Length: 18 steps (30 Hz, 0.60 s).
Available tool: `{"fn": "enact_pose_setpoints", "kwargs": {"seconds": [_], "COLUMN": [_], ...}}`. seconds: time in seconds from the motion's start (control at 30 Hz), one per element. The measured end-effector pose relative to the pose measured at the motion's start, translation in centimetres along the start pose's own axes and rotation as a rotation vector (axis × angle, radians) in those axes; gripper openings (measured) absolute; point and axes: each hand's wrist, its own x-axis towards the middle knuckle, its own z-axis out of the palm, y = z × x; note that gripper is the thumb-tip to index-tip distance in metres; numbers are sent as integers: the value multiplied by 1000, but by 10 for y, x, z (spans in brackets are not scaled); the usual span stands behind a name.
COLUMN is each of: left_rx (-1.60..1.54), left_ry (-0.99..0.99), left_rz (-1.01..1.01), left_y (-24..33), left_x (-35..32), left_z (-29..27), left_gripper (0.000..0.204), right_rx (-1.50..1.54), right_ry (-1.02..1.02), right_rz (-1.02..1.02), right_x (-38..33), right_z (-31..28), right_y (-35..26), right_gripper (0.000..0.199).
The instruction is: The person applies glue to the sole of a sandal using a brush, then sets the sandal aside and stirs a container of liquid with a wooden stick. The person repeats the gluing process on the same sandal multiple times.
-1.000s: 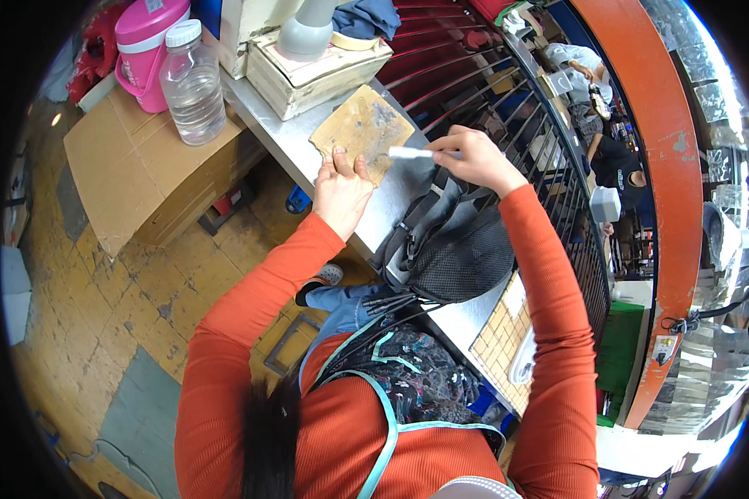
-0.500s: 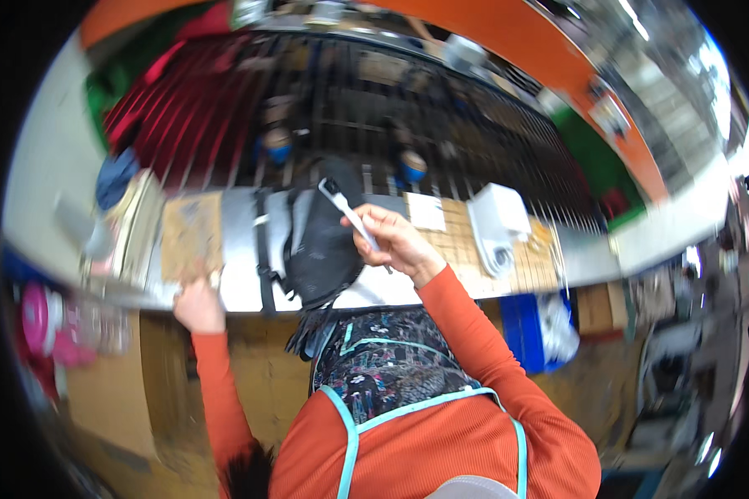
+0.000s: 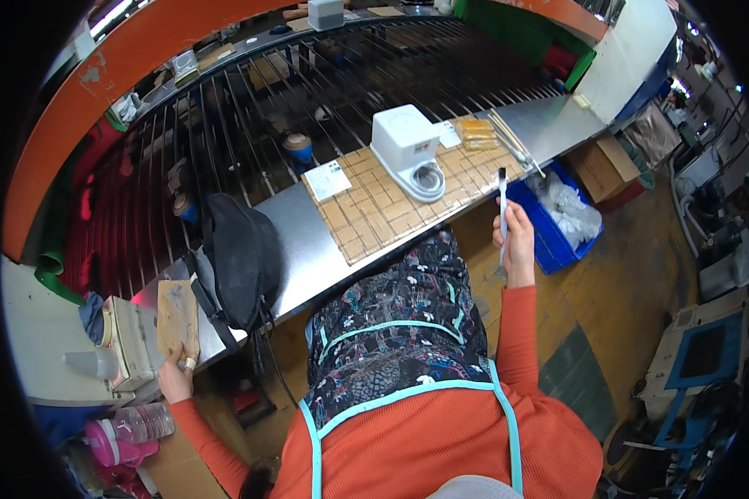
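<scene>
My right hand (image 3: 519, 237) is raised past the counter's near edge, its fingers closed round the pale handle of a small brush (image 3: 503, 195) with dark bristles pointing up. At the left, my left hand (image 3: 175, 378) grips the near end of a worn wooden board (image 3: 177, 312); a small pale stub shows by its fingertips, too small to name. Beside the board lies a black fabric bag (image 3: 241, 258) with straps hanging over the edge. A white boxy device (image 3: 406, 141) with a coiled grey hose stands on a tan grid-patterned mat (image 3: 358, 204).
Dark rods (image 3: 258, 125) stretch behind the metal counter (image 3: 304, 266). On the mat are a printed card (image 3: 328, 180), yellow-orange blocks (image 3: 478, 133) and thin sticks (image 3: 512, 137). A blue bin (image 3: 558, 254) with clear plastic stands below right. Pink and clear bottles (image 3: 112, 441) are at lower left.
My view has swung to the right. My right hand has moved with the brush from above the black bag to the mat's right end. My left hand stays at the board.
</scene>
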Motion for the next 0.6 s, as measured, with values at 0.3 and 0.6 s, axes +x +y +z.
{"fn": "enact_pose_setpoints", "kwargs": {"seconds": [0.3, 0.6], "left_rx": [-337, -567], "left_ry": [364, 152], "left_rz": [308, 863], "left_y": [111, 343], "left_x": [-26, 12], "left_z": [-100, -130], "left_gripper": [27, 13], "right_rx": [-721, -1358], "right_ry": [156, 223], "right_rz": [-232, -644], "right_x": [80, 136], "right_z": [-6, 19], "right_y": [38, 63], "right_gripper": [23, 13]}}
